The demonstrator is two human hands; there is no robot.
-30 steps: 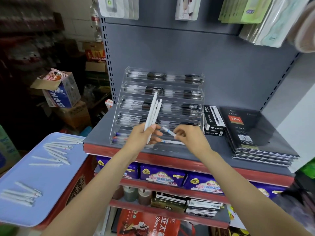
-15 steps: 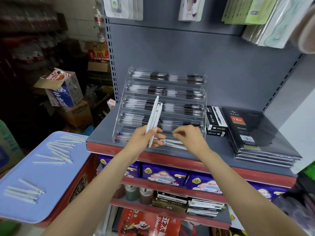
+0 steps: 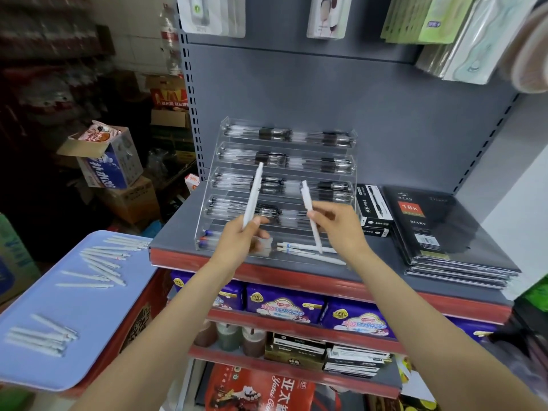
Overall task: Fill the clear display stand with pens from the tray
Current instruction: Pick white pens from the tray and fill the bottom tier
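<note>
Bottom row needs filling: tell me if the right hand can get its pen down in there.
Probably yes. The right hand pinches a white pen just above the stand's open bottom row; nothing lies between.

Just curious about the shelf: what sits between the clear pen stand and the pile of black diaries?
In the head view, black pen boxes sit on the grey shelf between the clear display stand and the stack of black diaries.
</note>
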